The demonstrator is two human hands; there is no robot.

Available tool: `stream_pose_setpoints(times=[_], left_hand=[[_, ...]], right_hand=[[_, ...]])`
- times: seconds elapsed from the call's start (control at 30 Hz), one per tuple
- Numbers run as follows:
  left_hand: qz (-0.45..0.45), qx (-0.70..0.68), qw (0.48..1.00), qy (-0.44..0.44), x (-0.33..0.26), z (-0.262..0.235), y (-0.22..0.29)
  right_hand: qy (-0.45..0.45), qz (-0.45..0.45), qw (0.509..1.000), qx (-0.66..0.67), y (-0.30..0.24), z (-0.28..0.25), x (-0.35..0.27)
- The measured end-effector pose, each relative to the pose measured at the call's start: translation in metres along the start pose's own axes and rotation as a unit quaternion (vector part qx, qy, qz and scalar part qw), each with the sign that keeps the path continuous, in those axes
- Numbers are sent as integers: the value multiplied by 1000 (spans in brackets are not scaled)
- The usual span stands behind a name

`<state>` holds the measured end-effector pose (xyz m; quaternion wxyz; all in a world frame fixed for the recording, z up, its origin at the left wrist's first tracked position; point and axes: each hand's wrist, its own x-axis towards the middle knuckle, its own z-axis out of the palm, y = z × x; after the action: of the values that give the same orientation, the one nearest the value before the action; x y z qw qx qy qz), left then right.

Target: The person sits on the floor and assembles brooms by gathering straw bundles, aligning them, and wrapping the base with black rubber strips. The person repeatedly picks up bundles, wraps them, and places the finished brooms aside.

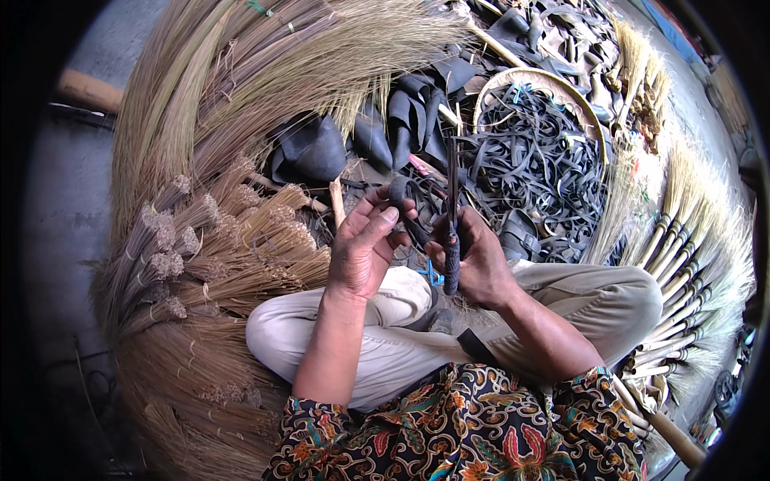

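Observation:
My left hand [365, 240] pinches a curled black rubber strip [399, 190] between thumb and fingers. The strip runs down toward my right hand [475, 260], which is closed round a pair of scissors [452, 180]. Their long dark blades point up and away, seen nearly edge-on; a dark wrapped handle [451, 268] sticks out below my fingers. Whether the right fingers also touch the strip is hard to make out. Both hands are above my crossed legs.
A round woven tray [485, 92] heaped with cut black strips [537, 168] stands ahead right. Black rubber sheets [313, 151] lie ahead. Long grass bundles [265, 72] fill the left and far left. Bound grass brooms [674, 256] with pale handles lie at right.

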<state>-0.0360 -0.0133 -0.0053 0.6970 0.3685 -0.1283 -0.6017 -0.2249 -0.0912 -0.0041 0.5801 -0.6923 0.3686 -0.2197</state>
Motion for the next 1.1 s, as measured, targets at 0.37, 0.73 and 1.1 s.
stream_pose_setpoints(times=[0.37, 0.73, 1.1], left_hand=[[32, -44, 998, 38, 3, -16, 20], [66, 64, 991, 97, 2, -10, 17], [55, 79, 994, 44, 1, -3, 5]], right_hand=[[-45, 23, 996, 77, 5, -2, -1], [-64, -44, 988, -136, 7, -13, 3], [-70, -32, 975, -207, -7, -8, -1]])
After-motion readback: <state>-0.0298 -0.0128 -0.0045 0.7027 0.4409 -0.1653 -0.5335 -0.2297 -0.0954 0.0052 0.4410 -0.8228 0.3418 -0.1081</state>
